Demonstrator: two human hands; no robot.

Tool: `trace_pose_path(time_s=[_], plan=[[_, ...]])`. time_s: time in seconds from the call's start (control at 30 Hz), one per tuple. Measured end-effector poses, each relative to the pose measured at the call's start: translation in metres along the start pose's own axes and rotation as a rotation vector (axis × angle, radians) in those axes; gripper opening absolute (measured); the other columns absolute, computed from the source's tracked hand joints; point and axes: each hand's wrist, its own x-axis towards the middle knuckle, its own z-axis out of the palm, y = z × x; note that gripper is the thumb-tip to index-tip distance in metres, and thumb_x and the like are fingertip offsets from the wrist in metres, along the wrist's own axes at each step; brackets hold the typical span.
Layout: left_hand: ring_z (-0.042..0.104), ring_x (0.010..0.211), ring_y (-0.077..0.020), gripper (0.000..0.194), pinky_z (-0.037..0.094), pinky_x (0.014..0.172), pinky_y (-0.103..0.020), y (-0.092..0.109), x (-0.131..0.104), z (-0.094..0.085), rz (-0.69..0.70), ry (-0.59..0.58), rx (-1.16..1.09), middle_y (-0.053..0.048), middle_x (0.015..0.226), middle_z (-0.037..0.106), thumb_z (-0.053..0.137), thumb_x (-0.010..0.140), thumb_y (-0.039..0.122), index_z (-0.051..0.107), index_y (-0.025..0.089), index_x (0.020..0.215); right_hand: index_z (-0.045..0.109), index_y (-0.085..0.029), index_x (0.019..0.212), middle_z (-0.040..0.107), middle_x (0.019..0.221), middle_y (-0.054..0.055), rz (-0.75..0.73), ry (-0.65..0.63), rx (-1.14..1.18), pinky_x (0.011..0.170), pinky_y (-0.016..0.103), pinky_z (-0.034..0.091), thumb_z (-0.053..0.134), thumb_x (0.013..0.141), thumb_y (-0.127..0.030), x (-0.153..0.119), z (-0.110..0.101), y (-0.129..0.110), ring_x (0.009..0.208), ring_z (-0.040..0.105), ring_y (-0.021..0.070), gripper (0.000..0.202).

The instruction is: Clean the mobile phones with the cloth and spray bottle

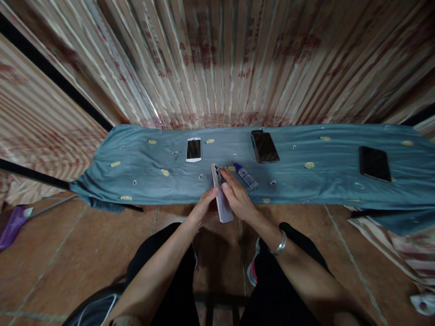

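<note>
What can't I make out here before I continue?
In the head view:
Held phone: its body hides the screen side.
Left hand: most fingers hidden by the phone.
Bottle: label print too small and blurred.
White item, lower right: cut off by the frame edge.

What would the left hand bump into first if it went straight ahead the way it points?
The left hand would first meet the pale phone, which it seems to be touching; beyond that, probably the right hand, though depth is hard to judge.
</note>
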Motion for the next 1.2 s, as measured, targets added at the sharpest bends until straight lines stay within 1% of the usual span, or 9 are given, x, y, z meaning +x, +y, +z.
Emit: trace_pose_path(time_s=[0.1,0.23,0.37,0.5,0.67,0.83,0.97,1.07,1.2], plan=[[0.064,0.110,-0.0341,0.066,0.052,0.090,-0.043,-0.001,-0.001,0.002,0.015,-0.009,-0.020,-0.012,0.101,0.074,0.082,0.059,0.060,0.071,0.013,0.105,0.045,-0.023,0.150,0.040,0.159,0.007,-0.019,-0.003,-0.001,0.126,0.045,0.023,0.031,0.100,-0.060,-0.001,-0.001,-0.003,0.149,0.035,0.0215,0.064],[0.063,0.114,-0.0348,0.065,0.052,0.092,-0.043,-0.001,-0.001,0.003,0.011,-0.005,-0.037,-0.012,0.103,0.074,0.083,0.059,0.059,0.072,0.013,0.104,0.044,-0.027,0.151,0.040,0.159,0.004,-0.039,-0.015,0.001,0.126,0.045,0.023,0.032,0.101,-0.058,-0.002,-0.003,-0.006,0.149,0.033,0.0204,0.060],[0.062,0.117,-0.0342,0.064,0.051,0.094,-0.042,0.001,-0.002,0.006,0.010,-0.014,-0.045,-0.012,0.106,0.074,0.083,0.060,0.059,0.072,0.013,0.103,0.043,-0.025,0.151,0.039,0.160,0.005,-0.022,-0.029,-0.001,0.127,0.045,0.021,0.030,0.100,-0.060,0.000,-0.004,-0.005,0.150,0.031,0.0214,0.063],[0.062,0.116,-0.0341,0.067,0.051,0.092,-0.041,0.001,-0.002,0.006,0.001,-0.009,-0.031,-0.013,0.107,0.074,0.084,0.057,0.061,0.073,0.013,0.101,0.041,-0.027,0.152,0.039,0.160,0.002,0.010,-0.032,-0.004,0.127,0.045,0.019,0.029,0.100,-0.062,0.001,-0.003,-0.001,0.151,0.029,0.0210,0.064],[0.065,0.109,-0.0320,0.066,0.052,0.089,-0.041,-0.004,0.000,0.004,-0.020,-0.025,-0.005,-0.012,0.102,0.075,0.083,0.058,0.061,0.072,0.014,0.103,0.038,-0.026,0.154,0.038,0.160,0.003,0.009,-0.027,-0.020,0.127,0.043,0.019,0.027,0.099,-0.064,0.003,-0.004,0.002,0.151,0.029,0.0201,0.067],[0.065,0.108,-0.0303,0.065,0.052,0.088,-0.038,-0.010,0.002,0.003,-0.020,-0.061,0.037,-0.010,0.100,0.075,0.083,0.061,0.059,0.072,0.015,0.107,0.037,-0.030,0.154,0.038,0.161,0.000,-0.020,-0.006,-0.034,0.127,0.044,0.018,0.030,0.101,-0.057,0.004,-0.008,0.001,0.151,0.029,0.0192,0.060],[0.066,0.109,-0.0326,0.069,0.053,0.088,-0.040,-0.007,0.001,0.003,-0.024,-0.044,0.051,-0.012,0.101,0.075,0.082,0.060,0.061,0.071,0.014,0.109,0.038,-0.029,0.154,0.036,0.162,0.002,-0.054,-0.020,-0.058,0.127,0.045,0.019,0.033,0.102,-0.050,0.002,-0.009,-0.002,0.151,0.029,0.0191,0.056],[0.064,0.114,-0.0333,0.065,0.053,0.092,-0.041,-0.003,0.001,0.002,0.008,-0.010,0.034,-0.014,0.107,0.074,0.078,0.068,0.059,0.070,0.012,0.113,0.041,-0.030,0.152,0.035,0.162,0.001,-0.084,-0.060,-0.069,0.127,0.045,0.020,0.035,0.102,-0.047,0.000,-0.007,-0.007,0.152,0.027,0.0189,0.053],[0.063,0.117,-0.0305,0.053,0.053,0.094,-0.038,-0.001,0.003,-0.001,0.031,0.040,0.014,-0.012,0.110,0.073,0.067,0.082,0.050,0.068,0.014,0.121,0.053,-0.027,0.143,0.037,0.161,0.004,-0.121,-0.102,-0.060,0.125,0.042,0.027,0.036,0.102,-0.045,-0.003,-0.006,-0.014,0.150,0.032,0.0202,0.048]])
